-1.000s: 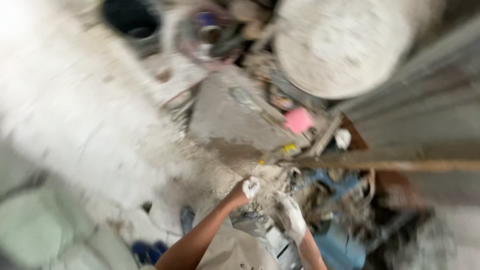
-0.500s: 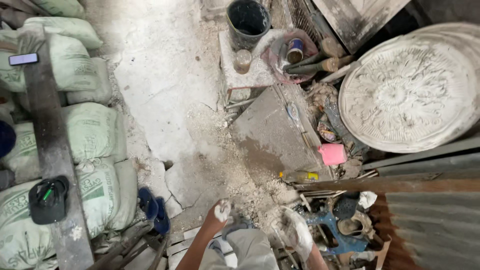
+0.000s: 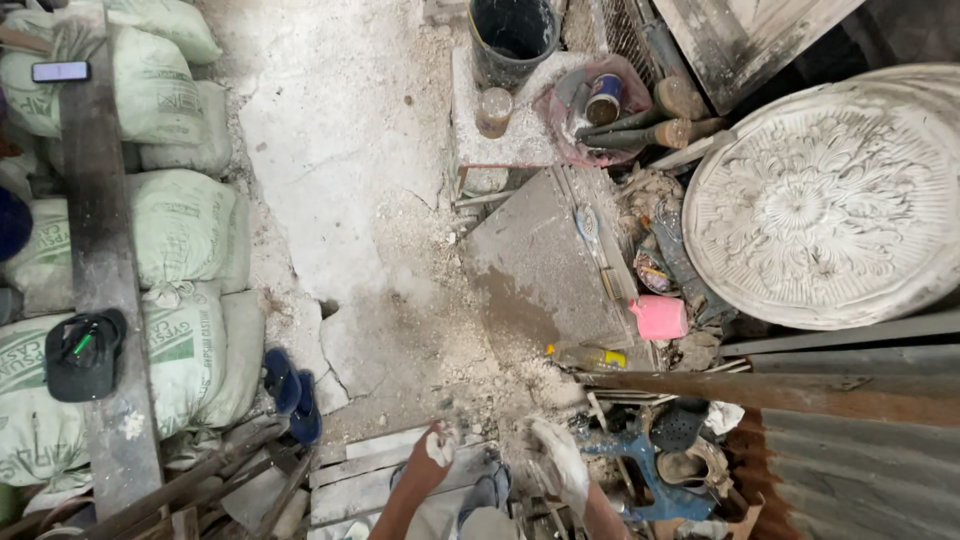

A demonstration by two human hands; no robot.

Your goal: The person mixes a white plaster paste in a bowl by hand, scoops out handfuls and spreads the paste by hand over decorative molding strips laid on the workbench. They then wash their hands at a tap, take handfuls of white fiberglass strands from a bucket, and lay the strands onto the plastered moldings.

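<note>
I look straight down at a dusty workshop floor. My left hand (image 3: 432,452) is at the bottom centre, smeared with white plaster, fingers curled loosely with nothing clearly in them. My right hand (image 3: 558,462), coated white, hangs beside it with fingers pointing down near a blue metal tool (image 3: 628,462). Both hands hover above wooden slats (image 3: 362,472) and plaster rubble. A grey flat slab (image 3: 545,265) lies on the floor ahead of them. A large round ornate plaster medallion (image 3: 818,195) leans at the right.
Stacked green-white sacks (image 3: 180,230) line the left, under a dark plank (image 3: 100,260) bearing a phone (image 3: 60,71) and a black cap (image 3: 82,352). Blue sandals (image 3: 290,392), a black bucket (image 3: 512,38), a pink jug (image 3: 660,318), a rusty bar (image 3: 770,392) surround the cracked floor.
The view has steadied and swung left, bringing the sacks and plank into sight. Both hands have dropped lower in the frame and stay close together.
</note>
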